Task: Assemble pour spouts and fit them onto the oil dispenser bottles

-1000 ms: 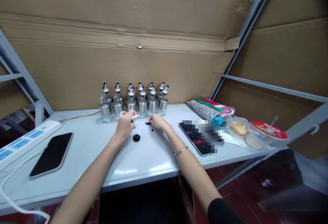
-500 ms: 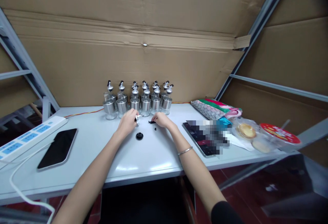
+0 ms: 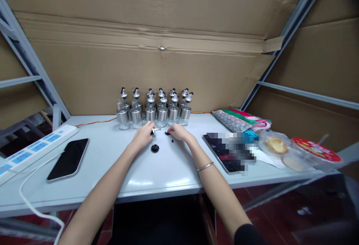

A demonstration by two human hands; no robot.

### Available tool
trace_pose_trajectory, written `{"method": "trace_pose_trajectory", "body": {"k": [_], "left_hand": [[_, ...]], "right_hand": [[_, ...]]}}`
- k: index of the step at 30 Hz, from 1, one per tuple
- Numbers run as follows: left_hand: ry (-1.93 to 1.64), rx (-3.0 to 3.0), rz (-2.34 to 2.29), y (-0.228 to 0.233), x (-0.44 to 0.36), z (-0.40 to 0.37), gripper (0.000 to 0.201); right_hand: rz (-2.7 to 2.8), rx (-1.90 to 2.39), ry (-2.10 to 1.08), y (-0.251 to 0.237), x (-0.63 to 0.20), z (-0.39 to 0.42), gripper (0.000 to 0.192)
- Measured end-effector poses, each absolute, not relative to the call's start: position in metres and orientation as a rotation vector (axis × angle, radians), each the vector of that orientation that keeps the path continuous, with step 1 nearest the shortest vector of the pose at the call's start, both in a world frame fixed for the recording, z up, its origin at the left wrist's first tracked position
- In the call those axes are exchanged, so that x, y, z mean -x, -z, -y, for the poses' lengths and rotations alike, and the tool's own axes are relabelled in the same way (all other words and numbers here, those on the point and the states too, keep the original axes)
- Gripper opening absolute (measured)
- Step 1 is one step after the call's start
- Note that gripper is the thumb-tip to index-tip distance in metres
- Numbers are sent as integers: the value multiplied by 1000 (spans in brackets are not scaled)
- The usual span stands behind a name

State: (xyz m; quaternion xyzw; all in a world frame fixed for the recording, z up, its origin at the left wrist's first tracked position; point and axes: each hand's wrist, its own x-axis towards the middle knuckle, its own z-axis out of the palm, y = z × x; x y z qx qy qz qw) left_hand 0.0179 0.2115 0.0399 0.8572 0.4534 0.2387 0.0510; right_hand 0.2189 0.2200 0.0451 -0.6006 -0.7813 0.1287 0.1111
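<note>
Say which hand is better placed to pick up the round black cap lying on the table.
Probably left. The left hand sits just above the black cap, though its grip already holds a small metal spout. The right hand lies farther off, fingering a small black piece.

A pixelated patch (image 3: 232, 146) hides part of the dark device. The tiny black piece (image 3: 167, 133) at the right hand (image 3: 178, 132) is too small to identify.

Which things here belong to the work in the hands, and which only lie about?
In the work: left hand holding metal spout; right hand on small black part; black cap; bottles.
Lying about: phone; power strip; snacks.
</note>
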Motion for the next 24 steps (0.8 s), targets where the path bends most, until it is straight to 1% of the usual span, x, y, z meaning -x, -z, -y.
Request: {"method": "trace_pose_trajectory", "body": {"k": [5, 11, 17, 24], "left_hand": [[-763, -2601, -1334, -38, -14, -216, 31], [-861, -2585, -1161, -43, -16, -213, 29], [-758, -2669, -1001, -43, -34, -197, 29], [-626, -2711, -961, -34, -44, -193, 29]], "right_hand": [[2307, 1754, -375, -47, -217, -218, 32], [2326, 1772, -361, -47, -216, -218, 34], [2349, 1776, -350, -50, -215, -214, 34], [2342, 1817, -327, -55, -209, -208, 31]]}}
